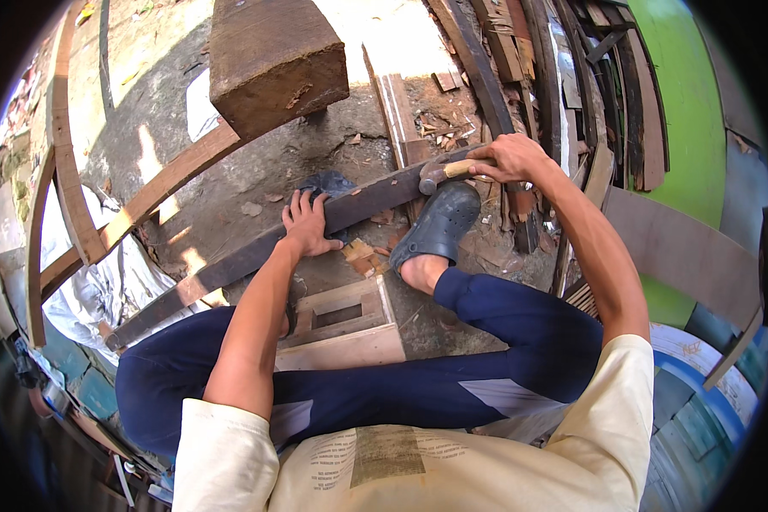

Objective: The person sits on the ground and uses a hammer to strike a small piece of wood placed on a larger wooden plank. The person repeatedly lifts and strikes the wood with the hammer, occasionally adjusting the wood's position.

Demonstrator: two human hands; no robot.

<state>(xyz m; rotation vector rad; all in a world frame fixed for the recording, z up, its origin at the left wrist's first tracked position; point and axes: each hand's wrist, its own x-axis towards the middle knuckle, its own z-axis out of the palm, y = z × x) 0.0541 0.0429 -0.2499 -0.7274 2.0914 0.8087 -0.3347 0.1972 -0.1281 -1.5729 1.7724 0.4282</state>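
Head view: person seated at woodwork.
Left hand [305, 226]: spread flat, pressing long dark wooden plank [256, 249].
Right hand [510, 158]: gripping wooden-handled steel hammer [442, 172], head on plank.
Progress: hammering underway; completion unclear.

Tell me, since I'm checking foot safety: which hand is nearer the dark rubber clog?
Right. The right hand, gripping the wooden-handled hammer, is just above the dark rubber clog; the left hand presses the long dark plank farther left.

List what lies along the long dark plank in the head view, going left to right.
Curved wooden strip → left hand pressing on the dark plank → dark clog-style shoe → hammer head → right hand gripping the hammer's handle.
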